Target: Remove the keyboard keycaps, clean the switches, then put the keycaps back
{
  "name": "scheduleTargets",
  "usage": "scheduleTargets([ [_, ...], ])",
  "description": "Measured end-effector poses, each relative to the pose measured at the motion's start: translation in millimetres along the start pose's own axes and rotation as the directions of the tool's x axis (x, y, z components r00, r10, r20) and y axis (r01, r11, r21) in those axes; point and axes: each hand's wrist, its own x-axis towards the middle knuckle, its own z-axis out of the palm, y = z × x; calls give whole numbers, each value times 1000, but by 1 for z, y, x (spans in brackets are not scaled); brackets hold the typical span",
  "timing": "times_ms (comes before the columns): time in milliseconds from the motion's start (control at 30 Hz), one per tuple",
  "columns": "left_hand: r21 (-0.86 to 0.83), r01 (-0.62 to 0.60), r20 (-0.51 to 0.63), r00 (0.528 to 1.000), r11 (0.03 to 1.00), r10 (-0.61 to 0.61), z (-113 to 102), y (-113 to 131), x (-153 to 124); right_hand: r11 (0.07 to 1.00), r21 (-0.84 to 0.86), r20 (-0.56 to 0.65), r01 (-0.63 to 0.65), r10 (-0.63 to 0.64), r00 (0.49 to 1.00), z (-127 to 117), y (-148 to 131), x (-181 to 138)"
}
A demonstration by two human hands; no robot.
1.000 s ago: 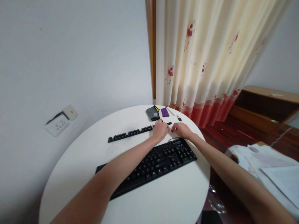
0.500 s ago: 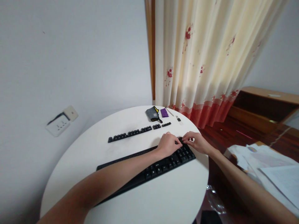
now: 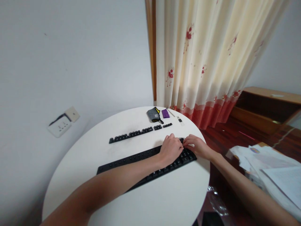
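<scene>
A black keyboard [image 3: 128, 160] lies slantwise on a round white table [image 3: 150, 201], its top row showing bare spots without keys. My left hand [image 3: 171, 150] is over the keyboard's right part, fingers pinched together near the top right corner. My right hand [image 3: 195, 146] comes in from the right, its fingers also closed at that corner and meeting the left fingertips. Whatever the fingertips hold is too small or hidden to make out. Behind the keyboard, loose black keycaps [image 3: 134, 134] stand in a line with gaps. My left forearm hides the keyboard's lower left.
Toward the table's back lie a grey pouch with yellow lining [image 3: 154, 115], a folded purple cloth [image 3: 165, 113], a thin light stick [image 3: 171, 112] and a small wire keycap puller [image 3: 180, 120]. Papers [image 3: 277, 172] are piled at right, below a curtain [image 3: 197, 62] and wooden cabinet [image 3: 265, 106].
My left hand has shifted slightly right and rolled over, its fingers more curled. The right hand's fingers have drawn closer together and now meet the left ones.
</scene>
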Motion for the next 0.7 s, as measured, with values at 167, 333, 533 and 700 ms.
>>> scheduleTargets([
  [167,-50,-14,14,1000,999,15,-4,2,-9,998,-63,33,6,-4,999,-5,-10,-4],
  [333,-81,-19,32,999,997,22,-5,2,-16,995,-94,20,-40,42,999,-2,-11,-9],
  [533,-98,10,73,997,995,-2,-9,2,-16,994,-95,-9,-61,60,998,4,-4,-18],
  [700,-145,31,85,996,989,-19,-45,-25,-32,994,-83,-138,-77,65,988,6,-11,-6],
])
